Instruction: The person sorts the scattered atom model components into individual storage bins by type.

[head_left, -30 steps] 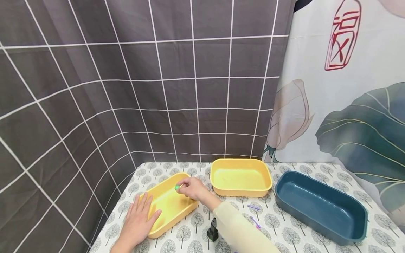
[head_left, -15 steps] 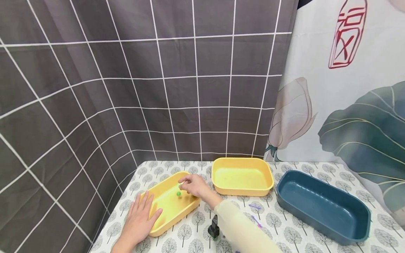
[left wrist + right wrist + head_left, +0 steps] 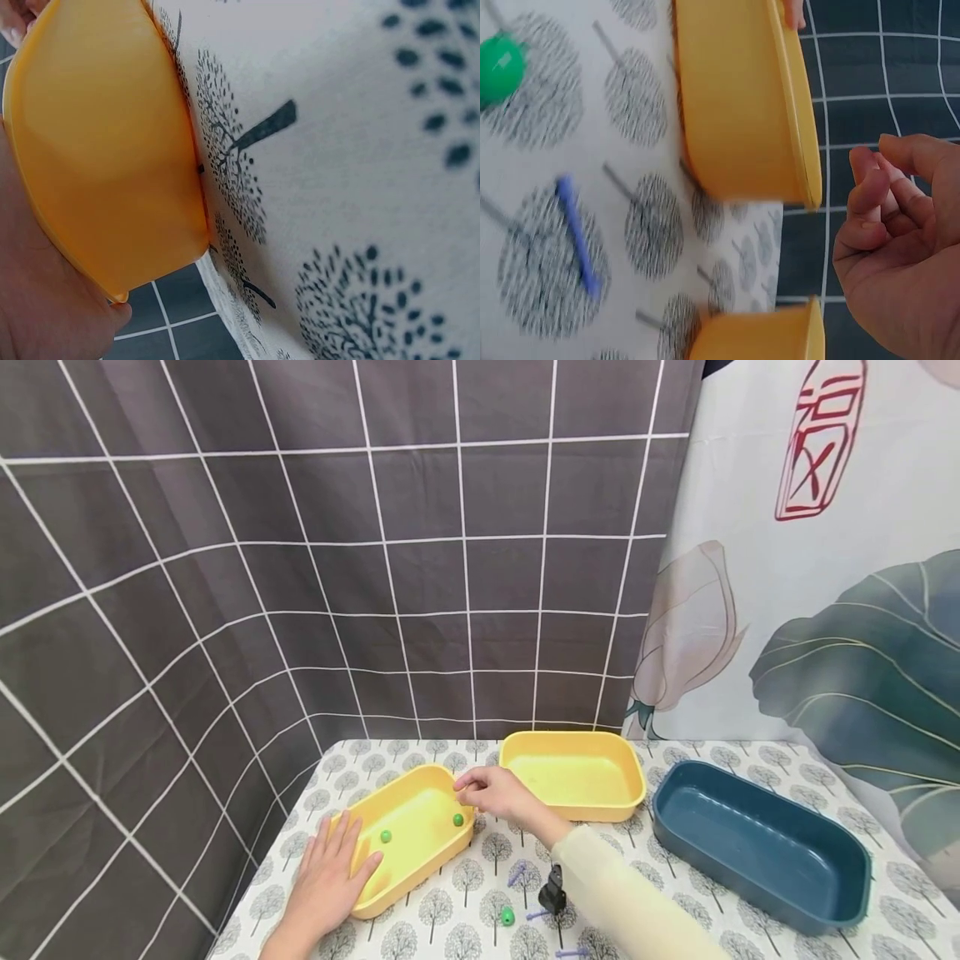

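Observation:
My left hand (image 3: 326,875) lies with straight fingers over the near left rim of a yellow plastic basin (image 3: 405,868). In the left wrist view the thumb side of that hand (image 3: 45,300) touches the basin's wall (image 3: 112,150). Two small green balls sit in the basin, one ball (image 3: 386,836) near the middle and another ball (image 3: 458,819) by the right wall. Above the basin's right end hovers my right hand (image 3: 495,793), fingers loosely bent. Nothing shows between the fingers of the right hand (image 3: 900,232) in the right wrist view.
A second yellow basin (image 3: 573,812) stands at the back, and a dark blue basin (image 3: 757,852) at the right. Near the front lie a green ball (image 3: 507,916), a black object (image 3: 552,891) and purple rods, one rod (image 3: 517,872) beside it. A gridded curtain (image 3: 420,610) hangs behind.
The right hand has let go of a green ball, which dropped into the left basin, and has moved right toward its edge. The left hand has stayed in place.

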`<state>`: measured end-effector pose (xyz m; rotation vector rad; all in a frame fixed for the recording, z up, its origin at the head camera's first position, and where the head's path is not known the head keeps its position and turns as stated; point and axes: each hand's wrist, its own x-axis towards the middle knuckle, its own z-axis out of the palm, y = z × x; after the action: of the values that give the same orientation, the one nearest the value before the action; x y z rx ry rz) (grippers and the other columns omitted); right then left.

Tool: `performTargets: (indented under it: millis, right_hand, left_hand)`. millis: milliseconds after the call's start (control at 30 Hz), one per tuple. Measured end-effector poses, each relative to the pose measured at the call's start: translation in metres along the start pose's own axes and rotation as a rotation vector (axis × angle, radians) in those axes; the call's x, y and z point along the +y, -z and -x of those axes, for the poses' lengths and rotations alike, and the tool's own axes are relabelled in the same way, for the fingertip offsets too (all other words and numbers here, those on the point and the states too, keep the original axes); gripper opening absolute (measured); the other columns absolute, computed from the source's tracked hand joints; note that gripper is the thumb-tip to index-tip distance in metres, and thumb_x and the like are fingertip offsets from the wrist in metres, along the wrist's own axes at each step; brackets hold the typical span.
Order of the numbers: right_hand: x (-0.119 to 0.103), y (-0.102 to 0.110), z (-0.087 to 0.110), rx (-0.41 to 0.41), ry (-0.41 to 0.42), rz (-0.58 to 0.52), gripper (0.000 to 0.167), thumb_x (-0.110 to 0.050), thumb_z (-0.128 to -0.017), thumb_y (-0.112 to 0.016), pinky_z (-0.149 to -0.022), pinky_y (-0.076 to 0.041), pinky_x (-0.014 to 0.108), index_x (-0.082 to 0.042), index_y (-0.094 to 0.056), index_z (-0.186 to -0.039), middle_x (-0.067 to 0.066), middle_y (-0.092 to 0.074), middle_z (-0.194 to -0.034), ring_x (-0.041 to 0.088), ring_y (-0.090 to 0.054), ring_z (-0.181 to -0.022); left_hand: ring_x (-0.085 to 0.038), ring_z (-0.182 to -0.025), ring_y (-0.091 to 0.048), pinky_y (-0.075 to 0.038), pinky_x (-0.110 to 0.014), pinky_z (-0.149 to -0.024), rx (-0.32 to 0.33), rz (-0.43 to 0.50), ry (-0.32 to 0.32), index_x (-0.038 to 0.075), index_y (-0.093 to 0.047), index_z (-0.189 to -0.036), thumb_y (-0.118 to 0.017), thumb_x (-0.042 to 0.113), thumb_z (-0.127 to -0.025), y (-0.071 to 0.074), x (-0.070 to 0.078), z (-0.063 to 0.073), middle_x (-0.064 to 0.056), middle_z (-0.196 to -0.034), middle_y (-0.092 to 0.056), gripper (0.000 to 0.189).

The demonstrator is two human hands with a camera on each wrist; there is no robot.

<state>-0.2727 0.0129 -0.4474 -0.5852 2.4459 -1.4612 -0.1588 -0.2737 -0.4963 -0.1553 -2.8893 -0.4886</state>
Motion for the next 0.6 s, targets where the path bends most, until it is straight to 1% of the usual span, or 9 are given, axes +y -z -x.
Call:
performTargets:
  millis: [167,267,400,500,600]
  right_hand:
    - [0.008,0.015,0.012,-0.013,0.009,0.027,0.025,-0.016,-0.091,-0.072,-0.066,-0.052,0.026,-0.004,-0.073,-0.112,-0.003,-0.067,-0.084,0.022,-0.063,-0.078]
    - [0.012,0.022,0.019,-0.023,0.013,0.02,0.024,-0.014,-0.091,-0.072,-0.064,-0.052,0.025,-0.005,-0.074,-0.113,-0.002,-0.067,-0.084,0.019,-0.062,-0.076]
    - [0.017,0.029,0.027,-0.032,0.041,0.015,0.022,-0.012,-0.092,-0.072,-0.062,-0.052,0.023,-0.006,-0.074,-0.112,-0.002,-0.067,-0.084,0.013,-0.059,-0.074]
    - [0.021,0.032,0.033,-0.043,0.05,0.019,0.024,-0.014,-0.092,-0.072,-0.062,-0.05,0.021,-0.003,-0.073,-0.113,-0.003,-0.067,-0.084,0.01,-0.058,-0.074]
    - [0.024,0.035,0.04,-0.058,0.059,0.02,0.027,-0.015,-0.091,-0.073,-0.064,-0.051,0.02,-0.002,-0.073,-0.115,-0.003,-0.066,-0.084,0.01,-0.058,-0.075]
  left_hand:
    - [-0.047,-0.153,-0.007,-0.01,-0.067,-0.12,-0.012,0.019,0.006,-0.001,-0.036,-0.155,-0.047,0.056,-0.103,0.002,0.001,0.001,-0.022,-0.165,-0.022,0.077]
    - [-0.047,-0.153,-0.006,-0.011,-0.067,-0.119,-0.015,0.02,0.006,0.0,-0.036,-0.155,-0.047,0.056,-0.103,0.002,0.0,0.001,-0.022,-0.165,-0.022,0.078]
    - [-0.047,-0.153,-0.006,-0.011,-0.067,-0.119,-0.011,0.013,0.002,-0.001,-0.035,-0.155,-0.047,0.056,-0.103,0.001,0.0,0.001,-0.022,-0.165,-0.022,0.078]
    - [-0.047,-0.153,-0.007,-0.011,-0.067,-0.12,-0.008,0.011,0.0,-0.001,-0.035,-0.155,-0.046,0.056,-0.103,0.001,-0.001,0.001,-0.022,-0.165,-0.022,0.078]
    - [-0.047,-0.153,-0.008,-0.01,-0.066,-0.12,-0.004,0.017,-0.001,-0.001,-0.035,-0.155,-0.046,0.056,-0.103,0.001,0.0,0.001,-0.022,-0.165,-0.021,0.078]
